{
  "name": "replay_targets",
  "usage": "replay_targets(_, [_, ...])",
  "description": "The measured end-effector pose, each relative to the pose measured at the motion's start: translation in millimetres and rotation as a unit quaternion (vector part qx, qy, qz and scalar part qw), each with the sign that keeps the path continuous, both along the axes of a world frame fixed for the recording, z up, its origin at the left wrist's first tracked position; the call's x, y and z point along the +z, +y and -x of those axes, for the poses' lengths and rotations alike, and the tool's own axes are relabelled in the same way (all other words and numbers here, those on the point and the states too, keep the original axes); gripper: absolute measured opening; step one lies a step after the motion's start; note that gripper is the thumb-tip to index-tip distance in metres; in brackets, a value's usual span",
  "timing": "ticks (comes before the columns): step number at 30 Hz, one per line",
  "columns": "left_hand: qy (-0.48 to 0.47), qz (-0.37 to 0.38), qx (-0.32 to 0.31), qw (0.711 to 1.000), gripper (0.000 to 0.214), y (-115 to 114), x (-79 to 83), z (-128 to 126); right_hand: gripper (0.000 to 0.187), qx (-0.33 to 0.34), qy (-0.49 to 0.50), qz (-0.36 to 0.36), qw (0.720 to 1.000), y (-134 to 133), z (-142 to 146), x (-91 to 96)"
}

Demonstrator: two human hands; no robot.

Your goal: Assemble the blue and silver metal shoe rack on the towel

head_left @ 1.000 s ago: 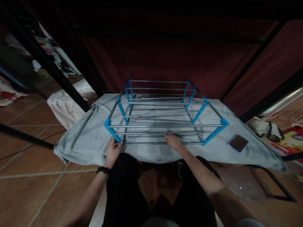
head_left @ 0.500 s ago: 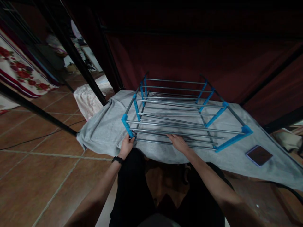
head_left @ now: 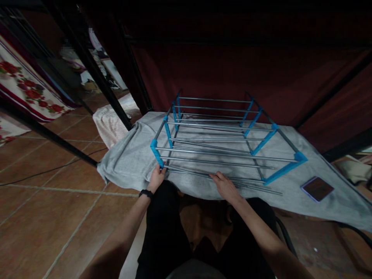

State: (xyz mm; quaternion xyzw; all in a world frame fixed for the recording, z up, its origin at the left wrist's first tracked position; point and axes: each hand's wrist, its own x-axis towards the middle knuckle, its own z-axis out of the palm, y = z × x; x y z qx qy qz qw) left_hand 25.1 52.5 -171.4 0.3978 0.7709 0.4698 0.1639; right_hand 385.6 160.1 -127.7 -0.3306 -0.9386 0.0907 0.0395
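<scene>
A rack of thin metal rods with blue plastic side pieces [head_left: 221, 131] lies on a grey cloth [head_left: 130, 159] on the floor in front of me. My left hand [head_left: 157, 177], with a black band on the wrist, is closed around the rack's near left blue corner piece [head_left: 156, 152]. My right hand [head_left: 225, 184] is closed on a loose metal rod [head_left: 250, 186] at the rack's near edge; the rod slants out to the right, past the near right blue piece [head_left: 283, 169]. My dark-trousered knees are below the hands.
A phone [head_left: 316, 188] lies face up on the cloth at the right. Black metal bars [head_left: 95, 73] and a dark red curtain stand behind. A striped cloth [head_left: 109, 122] and a floral mat [head_left: 26, 87] lie on the tiled floor to the left.
The view swung left, then steadied. My right hand has pulled back toward me with a rod, which now sticks out from the near right end of the rack. The left hand keeps its hold.
</scene>
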Motion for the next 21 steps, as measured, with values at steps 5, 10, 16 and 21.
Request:
replay_targets(5, [-0.004, -0.009, -0.003, 1.0, 0.031, -0.5, 2.2, -1.6, 0.058, 0.005, 0.011, 0.004, 1.0, 1.2, 8.0, -2.8])
replay_targets(10, [-0.001, -0.012, -0.001, 1.0, 0.026, -0.9, 4.6, -3.0, 0.06, 0.001, 0.025, 0.022, 0.999, 5.1, 9.5, -8.2])
replay_targets(16, [0.001, -0.006, -0.006, 1.0, 0.032, -1.1, 3.8, -2.9, 0.06, 0.009, 0.021, 0.017, 1.0, 8.4, 12.7, -10.7])
replay_targets(21, [0.014, 0.01, -0.004, 1.0, 0.031, -1.7, 5.5, -3.4, 0.058, 0.013, 0.031, 0.005, 0.999, 10.4, 15.3, -7.8])
